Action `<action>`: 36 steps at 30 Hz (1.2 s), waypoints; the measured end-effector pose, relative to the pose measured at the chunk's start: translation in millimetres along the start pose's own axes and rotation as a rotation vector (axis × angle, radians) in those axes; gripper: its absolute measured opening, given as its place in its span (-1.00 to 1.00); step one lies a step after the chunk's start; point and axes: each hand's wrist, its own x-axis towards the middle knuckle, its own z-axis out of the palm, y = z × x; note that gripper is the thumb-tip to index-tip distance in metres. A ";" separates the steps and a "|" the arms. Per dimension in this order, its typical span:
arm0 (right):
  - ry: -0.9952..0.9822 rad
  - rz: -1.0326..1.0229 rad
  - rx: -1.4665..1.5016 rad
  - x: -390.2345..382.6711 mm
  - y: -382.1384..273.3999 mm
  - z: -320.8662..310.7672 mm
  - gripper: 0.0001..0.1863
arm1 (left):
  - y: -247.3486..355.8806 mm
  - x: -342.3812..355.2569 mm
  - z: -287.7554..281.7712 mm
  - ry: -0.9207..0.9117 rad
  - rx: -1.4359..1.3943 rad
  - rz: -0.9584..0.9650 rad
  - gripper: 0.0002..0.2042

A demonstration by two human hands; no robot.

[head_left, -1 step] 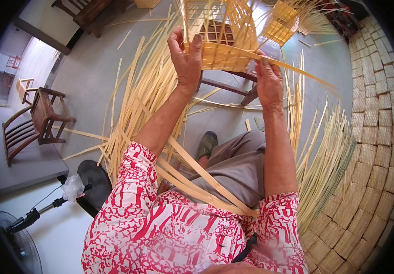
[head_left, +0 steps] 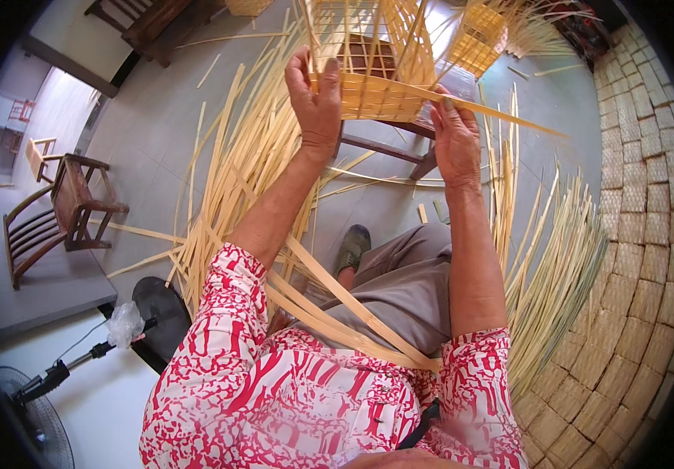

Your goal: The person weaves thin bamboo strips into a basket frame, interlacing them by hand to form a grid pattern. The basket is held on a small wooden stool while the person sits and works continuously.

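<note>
A pale woven bamboo basket [head_left: 377, 95], open lattice with long loose upright strips, rests on a dark wooden stool [head_left: 384, 152]. My left hand [head_left: 313, 109] is closed on its front left corner, thumb upward against the weave. My right hand [head_left: 454, 141] pinches a flat bamboo strip [head_left: 516, 117] at the basket's right corner; the strip runs along the front face and sticks out to the right. Several long loose strips [head_left: 227, 164] fan over the floor to my left, and some lie across my lap.
Woven squares [head_left: 634, 289] cover the right side. A bundle of thin strips [head_left: 556, 258] lies beside them. A wooden chair [head_left: 75, 203], a black fan [head_left: 28, 414] and a plastic bag [head_left: 124, 324] are at the left. Another basket [head_left: 477, 39] stands behind.
Both my hands, the basket and the held strip appear very slightly further left in the picture. My grips look the same.
</note>
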 end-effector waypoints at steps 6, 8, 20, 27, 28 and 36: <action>-0.040 -0.079 0.056 -21.4 -2.5 3.4 -0.81 | -12.2 19.1 5.6 -0.146 -0.040 -0.041 -0.58; 0.059 -0.052 0.056 -27.1 -4.6 0.9 -0.84 | -14.0 20.5 14.5 -0.187 -0.043 0.078 -0.56; 0.218 -0.022 -0.019 -26.1 -4.6 -11.5 -0.84 | -10.3 16.9 16.8 -0.273 0.148 0.110 -0.52; 0.239 -0.067 -0.050 -22.3 2.2 -14.2 -0.87 | 48.6 -1.3 33.1 -0.635 0.458 0.786 -0.81; 0.246 -0.080 -0.043 -24.6 8.0 -14.3 -0.88 | 45.8 -2.2 37.1 -0.672 0.488 0.751 -0.81; 0.295 -0.150 0.193 -38.9 -15.9 8.8 -0.97 | 41.7 4.8 49.5 -0.849 0.461 0.646 -0.87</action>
